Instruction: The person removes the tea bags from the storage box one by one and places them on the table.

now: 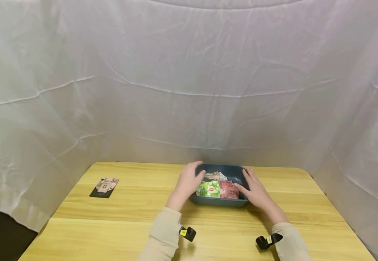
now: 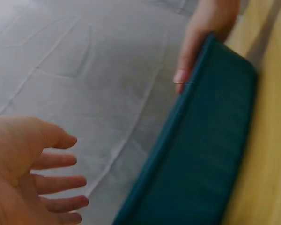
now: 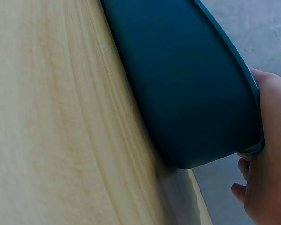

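Note:
A dark teal plastic bin [image 1: 219, 202] stands on the table between both hands. Inside it lie a green Lipton tea sachet [image 1: 210, 189], a red sachet [image 1: 229, 191] and some pale patterned sachets [image 1: 215, 176]. At the bin's left end is my left hand [image 1: 189, 180]; the left wrist view shows its fingers straight and spread, apart from the wall. My right hand [image 1: 256, 191] holds the right end, thumb over the inside and fingers along the outer side. In the right wrist view, this hand [image 3: 271, 154] wraps the rim's corner, its palm hidden.
A black and pinkish patterned sachet [image 1: 104, 187] lies far to the left on the wooden table [image 1: 136, 206]. Grey-white cloth curtains [image 1: 208, 116] hang close behind the table and along both sides.

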`<control>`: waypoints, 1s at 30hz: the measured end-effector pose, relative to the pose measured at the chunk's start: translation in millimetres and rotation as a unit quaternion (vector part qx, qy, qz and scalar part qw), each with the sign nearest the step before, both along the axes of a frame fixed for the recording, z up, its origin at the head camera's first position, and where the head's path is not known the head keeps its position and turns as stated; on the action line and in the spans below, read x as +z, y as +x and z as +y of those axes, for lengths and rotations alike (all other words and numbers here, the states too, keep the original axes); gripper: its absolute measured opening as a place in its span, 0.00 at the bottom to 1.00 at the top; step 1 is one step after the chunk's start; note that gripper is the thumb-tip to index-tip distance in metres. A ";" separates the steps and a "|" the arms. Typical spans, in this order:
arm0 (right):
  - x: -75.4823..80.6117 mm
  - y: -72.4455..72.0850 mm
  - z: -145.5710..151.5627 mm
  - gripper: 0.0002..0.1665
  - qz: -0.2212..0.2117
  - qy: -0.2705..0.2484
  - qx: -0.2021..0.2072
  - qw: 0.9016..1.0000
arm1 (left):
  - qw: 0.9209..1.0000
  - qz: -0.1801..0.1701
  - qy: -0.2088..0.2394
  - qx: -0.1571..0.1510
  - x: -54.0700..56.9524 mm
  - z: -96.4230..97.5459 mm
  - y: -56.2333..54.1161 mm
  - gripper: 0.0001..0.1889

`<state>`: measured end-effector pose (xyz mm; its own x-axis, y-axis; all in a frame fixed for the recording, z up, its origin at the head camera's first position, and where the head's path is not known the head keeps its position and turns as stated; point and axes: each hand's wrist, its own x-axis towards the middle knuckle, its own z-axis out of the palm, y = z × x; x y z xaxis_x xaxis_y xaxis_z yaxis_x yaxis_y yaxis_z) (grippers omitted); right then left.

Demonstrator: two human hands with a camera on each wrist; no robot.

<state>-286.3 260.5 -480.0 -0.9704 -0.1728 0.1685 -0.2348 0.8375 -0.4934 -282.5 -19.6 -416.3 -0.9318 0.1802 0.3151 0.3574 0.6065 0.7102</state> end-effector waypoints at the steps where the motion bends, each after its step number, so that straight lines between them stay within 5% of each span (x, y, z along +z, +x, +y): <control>1: 0.0 0.1 -0.1 0.51 0.000 -0.002 0.001 1.000 | 1.000 -0.003 -0.014 -0.014 -2.5 1.8 -0.2 0.22; 11: -0.2 0.8 -2.3 0.51 0.000 -0.009 0.003 1.000 | 0.985 -0.013 -0.124 -0.119 -25.1 9.9 -4.9 0.21; 21: 0.7 1.5 -3.1 0.50 0.001 -0.008 0.005 1.000 | 0.972 -0.016 -0.209 -0.103 -31.3 14.5 -3.1 0.22; 30: -1.8 0.3 -1.2 0.51 0.001 -0.008 0.007 1.000 | 0.979 -0.011 -0.174 -0.109 -28.3 11.3 -1.4 0.22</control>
